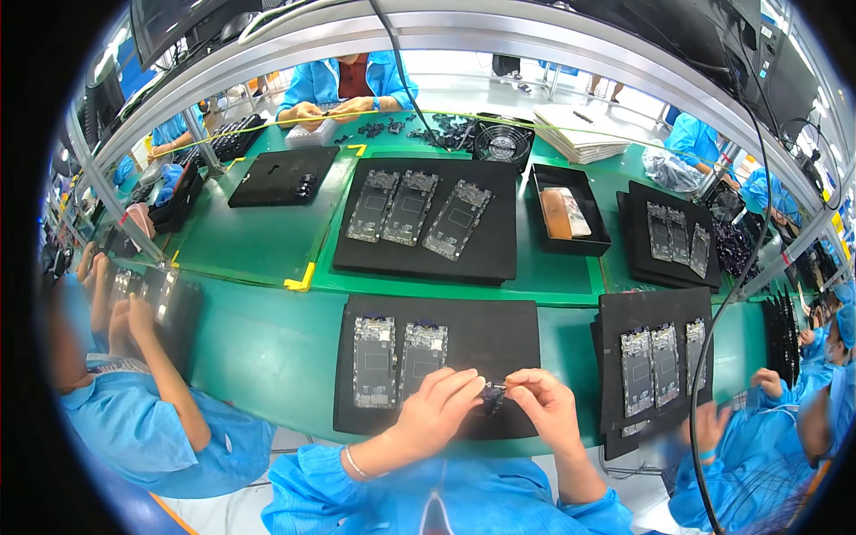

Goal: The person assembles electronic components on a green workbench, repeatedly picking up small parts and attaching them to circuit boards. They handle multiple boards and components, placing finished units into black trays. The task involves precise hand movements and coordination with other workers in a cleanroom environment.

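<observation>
My left hand (439,412) and my right hand (542,408) meet over the front black foam mat (499,334). Their fingertips pinch a small dark electronic part (491,393) between them. Its exact kind is too small to make out, and fingers cover some of it. On the same mat lie two flat phone frames with circuitry, the left frame (374,361) fully in sight. My left hand is close to the other frame (423,352) and covers its lower end.
Beyond, another black mat (357,254) bears three phone frames, beside an open black box (546,242) and a small fan (501,141). More frames lie on stacked mats (615,308) to the right. Co-workers sit left, right and opposite. A dark cable (713,330) hangs at the right.
</observation>
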Demonstrator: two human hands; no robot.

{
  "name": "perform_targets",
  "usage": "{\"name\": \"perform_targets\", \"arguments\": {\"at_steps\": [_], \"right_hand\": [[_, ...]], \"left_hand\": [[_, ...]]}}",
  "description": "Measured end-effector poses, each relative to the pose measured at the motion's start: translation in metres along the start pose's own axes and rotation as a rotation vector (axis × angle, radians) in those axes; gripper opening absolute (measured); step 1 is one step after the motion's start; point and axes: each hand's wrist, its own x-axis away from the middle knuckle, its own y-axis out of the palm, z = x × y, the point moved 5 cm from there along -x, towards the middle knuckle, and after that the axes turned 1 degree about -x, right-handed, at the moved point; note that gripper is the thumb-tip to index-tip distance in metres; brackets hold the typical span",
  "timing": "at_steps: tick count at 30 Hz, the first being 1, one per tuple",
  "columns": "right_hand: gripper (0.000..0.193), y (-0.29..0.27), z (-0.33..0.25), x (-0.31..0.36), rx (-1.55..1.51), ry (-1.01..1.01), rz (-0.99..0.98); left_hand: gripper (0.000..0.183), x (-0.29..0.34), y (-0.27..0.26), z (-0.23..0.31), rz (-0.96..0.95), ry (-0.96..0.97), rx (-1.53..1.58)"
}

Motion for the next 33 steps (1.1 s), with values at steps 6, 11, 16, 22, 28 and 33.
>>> {"name": "perform_targets", "arguments": {"at_steps": [6, 11, 16, 22, 28, 33], "right_hand": [[0.009, -0.001, -0.004, -0.011, 0.143, -0.035, -0.12], [0.006, -0.003, 0.015, -0.023, 0.169, -0.052, -0.168], [0.007, -0.02, 0.05, -0.055, -0.157, 0.019, 0.182], [0.007, -0.032, 0.047, -0.047, -0.106, -0.036, 0.297], [0.006, 0.028, 0.053, -0.052, -0.068, 0.074, 0.048], [0.013, 0.068, 0.048, -0.061, -0.027, 0.111, -0.074]], "left_hand": [[0.049, -0.001, 0.0, -0.003, -0.017, 0.027, 0.052], [0.05, -0.008, 0.003, -0.01, -0.045, 0.062, 0.118], [0.052, -0.038, 0.035, -0.038, -0.302, -0.104, 0.159], [0.081, -0.028, 0.054, -0.113, -0.562, -0.318, -0.212], [0.06, -0.001, 0.011, -0.124, -0.556, -0.37, 0.003], [0.054, -0.003, -0.029, -0.096, -0.348, -0.28, 0.093]]}}
